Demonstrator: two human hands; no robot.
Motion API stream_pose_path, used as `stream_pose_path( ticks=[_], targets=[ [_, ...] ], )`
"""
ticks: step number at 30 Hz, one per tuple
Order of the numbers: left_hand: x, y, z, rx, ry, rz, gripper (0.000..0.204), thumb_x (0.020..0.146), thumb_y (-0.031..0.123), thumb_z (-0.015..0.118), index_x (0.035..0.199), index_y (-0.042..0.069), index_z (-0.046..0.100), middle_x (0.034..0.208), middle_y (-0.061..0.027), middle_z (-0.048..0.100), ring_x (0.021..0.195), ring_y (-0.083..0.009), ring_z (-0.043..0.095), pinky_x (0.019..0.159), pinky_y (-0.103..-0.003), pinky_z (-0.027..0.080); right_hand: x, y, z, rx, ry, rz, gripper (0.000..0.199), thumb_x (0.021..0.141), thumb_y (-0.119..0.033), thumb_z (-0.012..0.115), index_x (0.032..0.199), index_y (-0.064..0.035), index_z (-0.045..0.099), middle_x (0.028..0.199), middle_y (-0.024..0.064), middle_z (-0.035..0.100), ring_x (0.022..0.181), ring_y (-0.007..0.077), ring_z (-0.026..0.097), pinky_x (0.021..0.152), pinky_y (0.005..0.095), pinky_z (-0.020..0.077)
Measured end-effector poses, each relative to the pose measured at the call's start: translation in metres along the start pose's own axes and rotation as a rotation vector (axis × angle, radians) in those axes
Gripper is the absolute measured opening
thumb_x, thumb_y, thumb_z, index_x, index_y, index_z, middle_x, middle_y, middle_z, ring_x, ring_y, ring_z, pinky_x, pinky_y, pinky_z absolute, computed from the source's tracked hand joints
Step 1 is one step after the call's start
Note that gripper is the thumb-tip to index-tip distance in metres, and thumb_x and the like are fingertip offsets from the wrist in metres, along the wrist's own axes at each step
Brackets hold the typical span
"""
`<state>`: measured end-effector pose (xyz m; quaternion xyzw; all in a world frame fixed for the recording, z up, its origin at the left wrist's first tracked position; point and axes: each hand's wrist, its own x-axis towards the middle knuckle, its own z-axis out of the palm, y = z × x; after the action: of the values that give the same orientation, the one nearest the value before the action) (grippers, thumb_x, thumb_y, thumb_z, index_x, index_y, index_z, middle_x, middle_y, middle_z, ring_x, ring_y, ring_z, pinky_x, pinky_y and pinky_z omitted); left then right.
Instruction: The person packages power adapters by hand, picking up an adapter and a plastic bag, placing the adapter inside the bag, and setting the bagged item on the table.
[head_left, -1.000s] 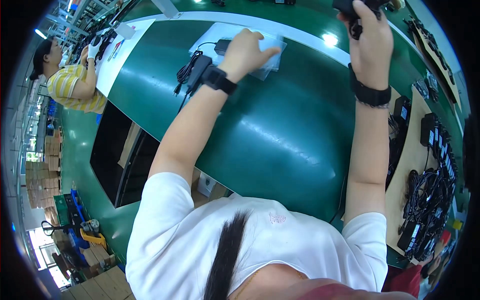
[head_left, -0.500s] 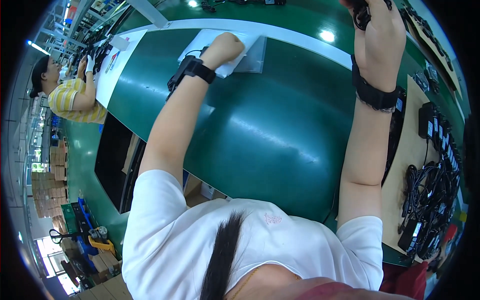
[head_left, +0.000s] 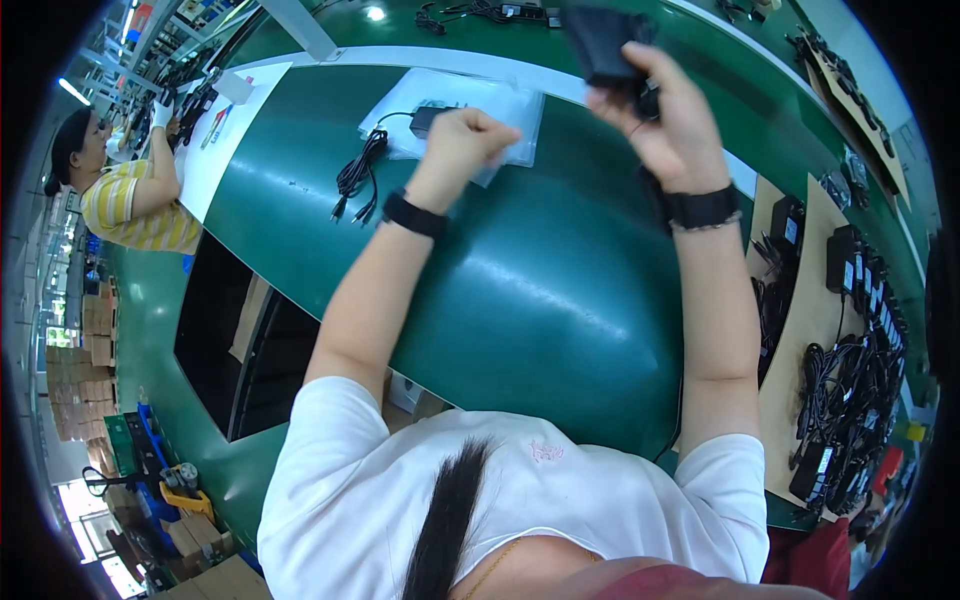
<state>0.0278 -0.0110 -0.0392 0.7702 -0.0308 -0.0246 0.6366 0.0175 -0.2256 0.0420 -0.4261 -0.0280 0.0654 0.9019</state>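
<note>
My right hand [head_left: 678, 125] is raised over the far right part of the green table [head_left: 520, 290], closed on a black power adapter [head_left: 603, 48] that is blurred by motion. My left hand [head_left: 462, 150] is over a stack of clear plastic bags [head_left: 400, 95], its fingers curled together; whether a bag edge is pinched in them I cannot make out. Beside that hand, a second power adapter [head_left: 425, 122] lies on the bags, partly hidden. Its cord [head_left: 362, 172] is bundled on the tabletop to the left.
At my right, cardboard sheets [head_left: 815, 280] carry several black adapters with coiled cords [head_left: 830, 385]. More adapters [head_left: 515, 12] lie beyond the table's white far edge. A co-worker in a striped shirt [head_left: 140, 215] is at the left, by a white work surface [head_left: 240, 120].
My right hand has come down and left, bringing the adapter into view. My left hand has moved slightly right and nearer, uncovering the second adapter and its cord.
</note>
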Motion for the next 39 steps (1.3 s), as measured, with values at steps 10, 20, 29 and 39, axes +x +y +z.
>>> stream_pose_path(
  ticks=[10,20,29,39],
  targets=[
    [-0.022,0.005,0.006,0.206,0.126,0.148,0.042,0.061,0.029,0.08,0.058,0.002,0.049,0.055,-0.0085,0.052,0.051,-0.0145,0.048,0.05,-0.028,0.042,0.019,0.062,-0.004,-0.118,0.203,-0.035,0.018,0.086,-0.014,0.053,0.095,0.0016,0.052,0.084,0.0113,0.057,0.079,0.0216,0.058,0.073,0.0419,0.0528],
    [-0.021,0.009,-0.008,-0.34,0.264,0.116,0.024,0.085,0.022,0.059,0.085,-0.002,0.054,0.055,-0.0027,0.052,0.049,-0.0078,0.048,0.046,-0.024,0.039,-0.015,0.061,0.025,-1.273,-0.257,-0.42,0.046,0.075,-0.014,0.062,0.115,0.0042,0.046,0.099,0.0171,0.059,0.088,0.0228,0.059,0.08,0.0303,0.0453],
    [-0.038,0.021,-0.003,0.233,0.332,0.45,0.017,0.082,0.017,0.062,0.076,0.0,0.06,0.061,-0.0029,0.057,0.054,-0.0072,0.052,0.049,-0.021,0.041,-0.022,0.087,0.023,-1.827,-0.386,-0.53,0.033,0.072,-0.009,0.058,0.102,0.0039,0.05,0.088,0.0224,0.055,0.079,0.0389,0.053,0.072,0.0419,0.0449],
    [-0.051,0.043,0.02,0.236,0.325,0.642,0.012,0.079,0.014,0.064,0.08,0.005,0.056,0.067,-0.0129,0.059,0.058,-0.0292,0.06,0.05,-0.033,0.046,-0.003,0.057,0.014,0.067,0.041,0.221,0.013,0.083,-0.011,0.058,0.092,-0.0022,0.055,0.082,0.006,0.06,0.069,0.0131,0.058,0.057,0.0246,0.049]
  ],
)
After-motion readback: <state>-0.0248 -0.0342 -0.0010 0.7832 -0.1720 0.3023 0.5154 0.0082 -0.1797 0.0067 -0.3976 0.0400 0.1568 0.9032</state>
